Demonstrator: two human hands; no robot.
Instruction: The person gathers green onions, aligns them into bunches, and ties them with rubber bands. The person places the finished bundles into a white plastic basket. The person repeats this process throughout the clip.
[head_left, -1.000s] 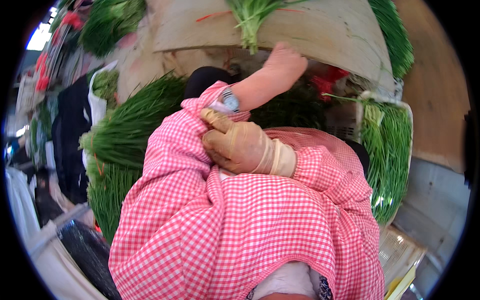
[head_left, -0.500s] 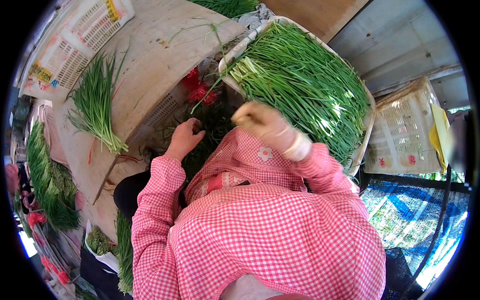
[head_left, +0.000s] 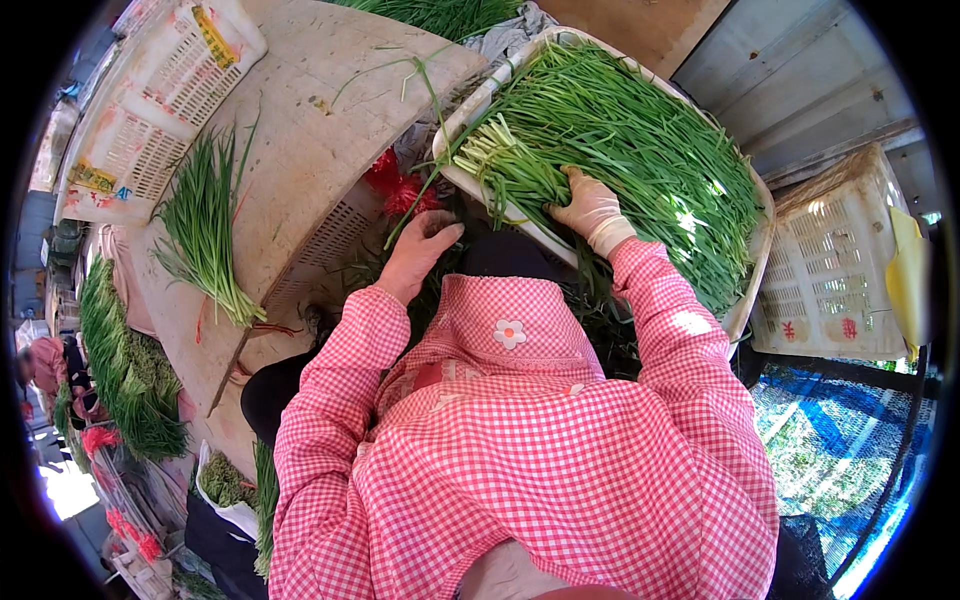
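A white crate (head_left: 478, 105) full of green garlic chives (head_left: 640, 150) stands in front of me to the right, with the pale cut ends toward the left. My right hand (head_left: 590, 205), in a pale glove, is closed around some of these chives at the crate's near edge. Bare and holding nothing, my left hand (head_left: 422, 252) hovers over my lap with the thumb apart from the fingers. Just beyond it hang red ties (head_left: 400, 188) beside the table edge. On the wooden table (head_left: 320, 110) at the left lies a separate bundle of chives (head_left: 208, 225).
A white slotted basket (head_left: 160, 110) rests at the table's far left. Another white crate (head_left: 825, 265) stands at the right below a metal wall. More chives (head_left: 125, 370) are heaped at the far left, near a person (head_left: 48, 365). Loose leaves lie below the crate.
My right hand has moved right and away from me, from above my lap onto the chives in the crate, and closed on some. My left hand has shifted slightly right.
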